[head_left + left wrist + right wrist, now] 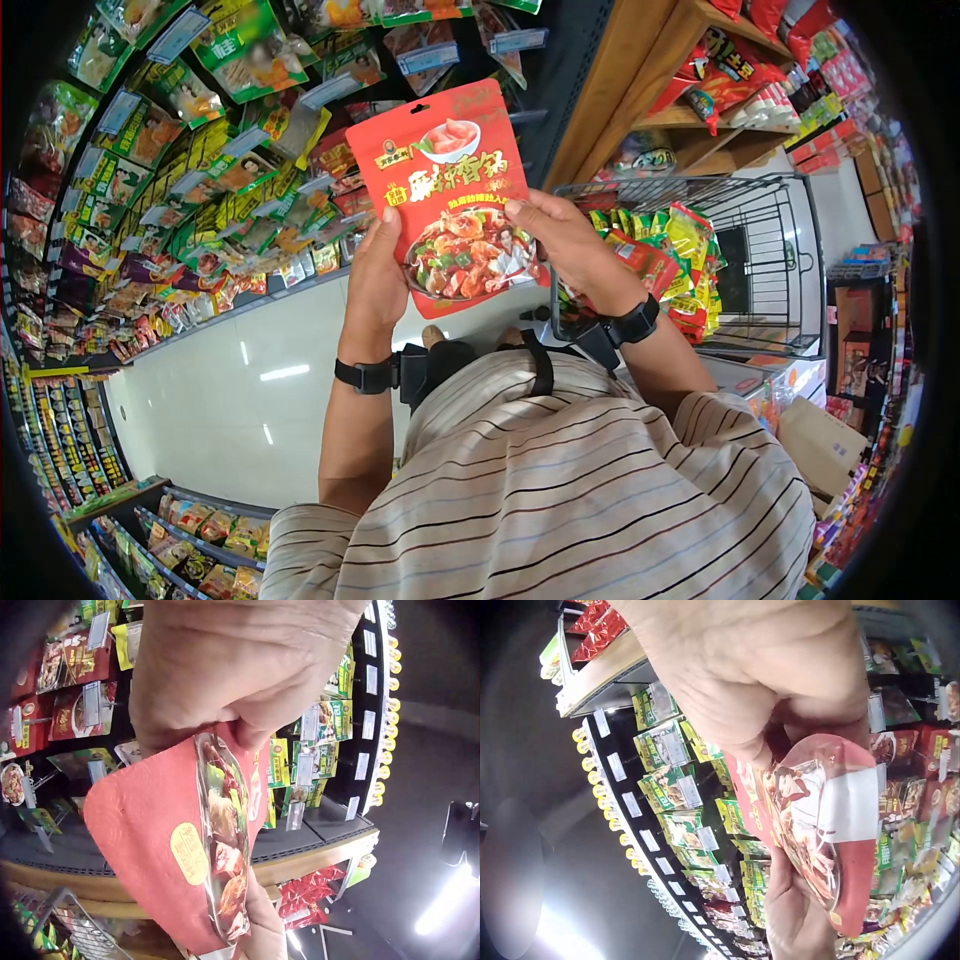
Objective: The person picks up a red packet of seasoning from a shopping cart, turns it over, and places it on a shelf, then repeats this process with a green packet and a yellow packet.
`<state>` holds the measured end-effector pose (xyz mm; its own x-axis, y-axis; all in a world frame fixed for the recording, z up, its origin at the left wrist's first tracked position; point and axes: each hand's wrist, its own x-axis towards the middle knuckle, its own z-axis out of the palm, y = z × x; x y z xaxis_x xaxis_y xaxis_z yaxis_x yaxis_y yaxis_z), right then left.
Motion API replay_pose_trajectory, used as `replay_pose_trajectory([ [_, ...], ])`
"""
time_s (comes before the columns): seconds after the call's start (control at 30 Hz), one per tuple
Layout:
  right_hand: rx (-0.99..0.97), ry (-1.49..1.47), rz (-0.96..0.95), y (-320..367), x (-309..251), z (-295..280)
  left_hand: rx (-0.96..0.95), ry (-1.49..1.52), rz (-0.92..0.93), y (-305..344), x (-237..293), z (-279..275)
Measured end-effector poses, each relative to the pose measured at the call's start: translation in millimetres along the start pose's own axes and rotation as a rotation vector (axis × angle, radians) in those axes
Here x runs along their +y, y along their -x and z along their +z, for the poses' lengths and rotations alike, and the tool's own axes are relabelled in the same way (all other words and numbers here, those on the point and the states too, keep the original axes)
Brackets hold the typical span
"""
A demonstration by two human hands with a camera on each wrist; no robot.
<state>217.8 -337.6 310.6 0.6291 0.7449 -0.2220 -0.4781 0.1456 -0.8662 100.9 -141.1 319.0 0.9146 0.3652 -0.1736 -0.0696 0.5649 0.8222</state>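
Note:
A red seasoning packet [455, 245] with a pictured bowl of food is held upright, front facing the head view. The left hand [378, 275] grips its left edge, thumb on the front. On the right edge the right hand [580, 245] pinches it, thumb over the front. In the left wrist view the packet [150, 825] hangs from the left hand [240, 667], slightly bent. The right wrist view has the right hand [765, 667] gripping the packet [855, 862]; fingers behind it are mostly hidden.
Shelves of hanging packets [240, 160] stand ahead and left. A wire shopping cart [770, 270] holding green, yellow and red packets [685, 240] is at the right, beside a wooden shelf [620, 90] with red bags. Pale floor tiles [230, 400] lie at the left.

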Motion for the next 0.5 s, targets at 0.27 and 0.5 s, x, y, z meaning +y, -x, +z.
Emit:
replay_pose_trajectory([
  [0.27, 0.013, -0.027, -0.090, 4.2, -5.6, -0.2, -0.012, -0.172, 0.022, 8.7, 10.7, -2.7],
  [0.5, 0.057, -0.037, -0.110, -3.1, -2.6, 2.5, 0.146, -0.437, 0.189, 17.1, 17.0, -11.0],
])
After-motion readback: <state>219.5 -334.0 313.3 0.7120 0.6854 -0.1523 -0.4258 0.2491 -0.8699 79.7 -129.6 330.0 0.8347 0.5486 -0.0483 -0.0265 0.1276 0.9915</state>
